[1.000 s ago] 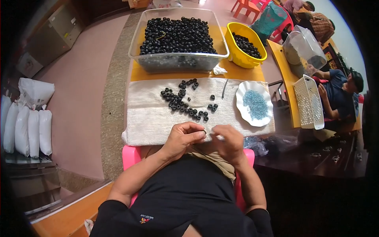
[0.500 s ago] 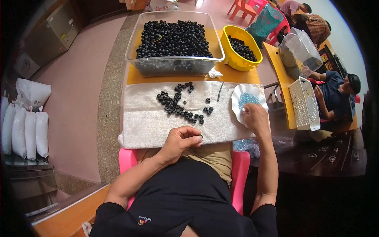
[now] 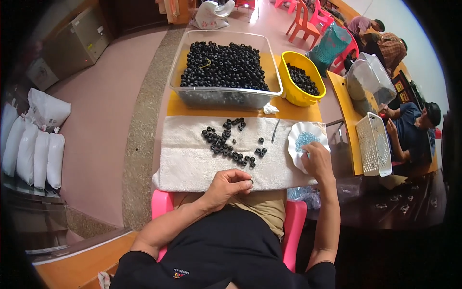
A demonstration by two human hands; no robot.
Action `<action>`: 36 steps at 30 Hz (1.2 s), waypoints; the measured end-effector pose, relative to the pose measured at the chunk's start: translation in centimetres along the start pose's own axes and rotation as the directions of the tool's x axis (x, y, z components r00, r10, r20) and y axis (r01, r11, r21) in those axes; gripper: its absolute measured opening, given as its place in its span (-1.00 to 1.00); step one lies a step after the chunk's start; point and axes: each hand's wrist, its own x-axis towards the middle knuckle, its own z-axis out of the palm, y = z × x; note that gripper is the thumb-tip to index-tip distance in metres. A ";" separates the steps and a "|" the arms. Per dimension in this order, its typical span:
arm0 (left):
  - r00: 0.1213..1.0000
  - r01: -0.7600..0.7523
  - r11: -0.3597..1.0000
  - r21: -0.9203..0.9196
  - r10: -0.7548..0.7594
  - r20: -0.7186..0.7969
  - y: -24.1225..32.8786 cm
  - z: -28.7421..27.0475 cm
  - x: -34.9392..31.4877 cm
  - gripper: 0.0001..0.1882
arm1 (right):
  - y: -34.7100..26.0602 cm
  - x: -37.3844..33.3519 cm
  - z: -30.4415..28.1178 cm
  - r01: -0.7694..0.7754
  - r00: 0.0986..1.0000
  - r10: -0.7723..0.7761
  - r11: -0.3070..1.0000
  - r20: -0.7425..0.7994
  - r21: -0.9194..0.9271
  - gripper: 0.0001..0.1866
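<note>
Over the near edge of the white cloth (image 3: 192,166), my left hand (image 3: 226,188) is closed, thumb and forefinger pinching a small dark round piece (image 3: 250,181) that shows only at the tips. My right hand (image 3: 318,164) is over the right part of a white scalloped plate (image 3: 297,132), fingers bent together beside a heap of tiny light-blue, clear-looking beads (image 3: 305,139). Whatever those fingertips hold is too small to see. Between the hands and the big tub, several black round pieces with holes (image 3: 221,146) lie loosely scattered on the cloth.
A clear tub (image 3: 226,98) full of black pieces stands at the back, beside a yellow basin (image 3: 301,98) holding more. A thin dark stick (image 3: 275,130) and a crumpled white tissue (image 3: 270,109) lie nearby. At right, a co-worker (image 3: 409,125) sits behind a white perforated basket (image 3: 374,144).
The whole scene has shifted lower and slightly right in the picture as my head moved. My left hand keeps its pinch; my right hand stays at the plate of beads.
</note>
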 end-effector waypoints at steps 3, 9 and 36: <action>1.000 0.000 1.000 -0.005 0.000 0.002 -0.2 0.0 -0.1 -0.84 | 0.6 -0.8 0.2 -0.029 0.999 0.030 1.000 0.038 -0.009 -0.82; 1.000 0.012 1.000 -0.012 -0.012 0.008 0.0 0.0 0.1 -0.84 | 0.7 -1.9 0.3 0.000 0.988 0.033 0.977 -0.151 0.214 -0.87; 0.980 0.038 0.999 0.037 -0.045 0.193 0.3 -0.4 0.0 -0.84 | -11.4 -3.8 2.0 -0.525 0.827 -0.118 0.191 0.550 0.830 -0.82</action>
